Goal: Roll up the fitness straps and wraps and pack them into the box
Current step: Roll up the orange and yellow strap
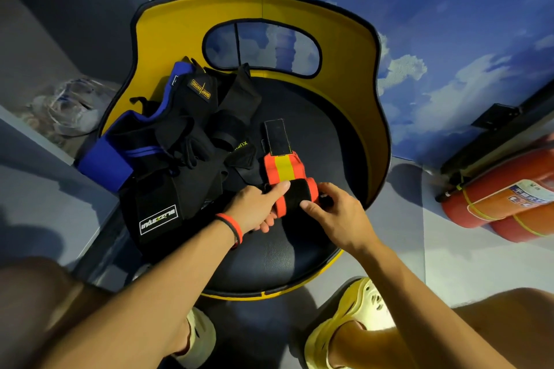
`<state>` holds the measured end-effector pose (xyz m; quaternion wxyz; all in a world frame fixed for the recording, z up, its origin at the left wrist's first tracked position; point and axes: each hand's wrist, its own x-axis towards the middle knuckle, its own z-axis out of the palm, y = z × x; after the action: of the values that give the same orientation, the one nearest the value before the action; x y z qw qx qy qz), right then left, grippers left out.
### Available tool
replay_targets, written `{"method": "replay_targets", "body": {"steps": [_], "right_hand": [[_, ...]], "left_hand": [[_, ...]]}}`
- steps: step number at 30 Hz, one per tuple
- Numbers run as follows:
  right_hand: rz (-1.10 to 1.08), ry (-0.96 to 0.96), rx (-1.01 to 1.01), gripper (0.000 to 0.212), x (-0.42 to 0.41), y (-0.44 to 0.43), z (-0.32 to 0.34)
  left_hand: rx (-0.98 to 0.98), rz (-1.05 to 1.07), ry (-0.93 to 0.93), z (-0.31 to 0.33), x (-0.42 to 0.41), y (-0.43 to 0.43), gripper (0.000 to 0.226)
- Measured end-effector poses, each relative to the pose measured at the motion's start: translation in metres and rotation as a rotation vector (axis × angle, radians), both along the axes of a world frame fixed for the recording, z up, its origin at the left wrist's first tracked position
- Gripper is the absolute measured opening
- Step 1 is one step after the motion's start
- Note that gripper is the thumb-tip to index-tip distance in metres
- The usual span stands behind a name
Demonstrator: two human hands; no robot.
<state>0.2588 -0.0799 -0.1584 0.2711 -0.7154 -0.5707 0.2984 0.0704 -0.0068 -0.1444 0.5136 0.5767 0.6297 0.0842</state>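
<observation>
Clear plastic bag (72, 105): on the floor far out to the left of the left hand, well apart from the work and no threat to it
Blue-edged black neoprene support (99, 163): beyond and to the left of the left hand, hanging over the seat's edge; a nudge to the heap would likely send it to the floor
Wide black band with a white logo patch (159, 216): just left of the left wrist, draped over the rim; that forearm could drag it off
Heap of loose black straps and gloves (192, 144): just beyond the left hand, tangled; a stray end could get wound into the roll
Left hand (254, 210): grasping the roll, thumb laid over its top, fingers tucked beneath
Orange-and-yellow striped elastic wrap (295, 196): between the two hands, partly wound into a black-faced roll with orange edges; its flat tail runs away from the hands to a black hook-and-loop tab (277, 141), all on the round black padded seat (284, 257)
Main risk: the elastic springs open if either hold slackens, and uneven turning would cone the roll so the tab misses its landing
Right hand (338, 216): pinching the roll's right end, thumb against its near face, fingers curled round the end
Red fire extinguishers (503, 204): on the floor far to the right of the right hand; a roll that escapes the seat could run towards them
Box: not in view, so packing has to wait until it is found
</observation>
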Motion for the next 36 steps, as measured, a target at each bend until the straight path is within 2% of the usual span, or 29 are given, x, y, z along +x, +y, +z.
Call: {"method": "replay_targets", "body": {"steps": [3, 7, 10, 11, 14, 16, 18, 21, 23, 27, 29, 32, 36], "right_hand": [[-0.052, 0.040, -0.045, 0.035, -0.001, 0.004, 0.003], [-0.097, 0.075, -0.170, 0.047, -0.002, 0.011, 0.009], [-0.169, 0.173, -0.245, 0.052, -0.007, 0.014, 0.012], [-0.208, 0.206, -0.275, 0.054, -0.009, 0.016, 0.013], [-0.346, 0.239, -0.315, 0.061, -0.012, 0.024, 0.014], [-0.383, 0.230, -0.301, 0.064, -0.014, 0.030, 0.013], [-0.393, 0.197, -0.254, 0.062, -0.018, 0.032, 0.011], [-0.410, 0.162, -0.051, 0.051, -0.022, 0.030, 0.001], [-0.331, 0.191, 0.038, 0.035, -0.022, 0.027, 0.001], [-0.159, 0.420, -0.093, 0.049, -0.009, 0.019, 0.006], [-0.117, 0.550, -0.162, 0.046, -0.003, 0.013, 0.010], [-0.130, 0.540, -0.155, 0.039, -0.003, 0.002, 0.014], [-0.228, 0.457, -0.189, 0.054, -0.013, -0.005, 0.012]], "left_hand": [[-0.076, 0.037, -0.018, 0.000, 0.000, 0.002, 0.071], [-0.240, 0.112, -0.069, 0.002, -0.003, 0.005, 0.071], [-0.276, 0.111, -0.078, 0.003, -0.005, 0.004, 0.071], [-0.229, 0.082, -0.074, 0.002, -0.006, 0.005, 0.069], [0.070, -0.025, -0.066, -0.002, -0.002, 0.009, 0.057], [0.217, 0.017, -0.046, -0.006, 0.001, 0.011, 0.057], [0.259, 0.069, -0.080, -0.006, 0.005, 0.011, 0.058], [0.198, 0.136, -0.142, -0.008, 0.005, 0.012, 0.056], [0.176, 0.180, -0.168, -0.005, 0.005, 0.011, 0.052], [0.086, 0.252, -0.222, 0.004, 0.008, 0.001, 0.049], [0.046, 0.219, -0.206, 0.007, 0.008, -0.004, 0.044], [-0.063, 0.161, -0.151, 0.011, 0.008, -0.007, 0.044], [-0.255, 0.181, -0.122, 0.010, 0.005, -0.009, 0.062]]}}
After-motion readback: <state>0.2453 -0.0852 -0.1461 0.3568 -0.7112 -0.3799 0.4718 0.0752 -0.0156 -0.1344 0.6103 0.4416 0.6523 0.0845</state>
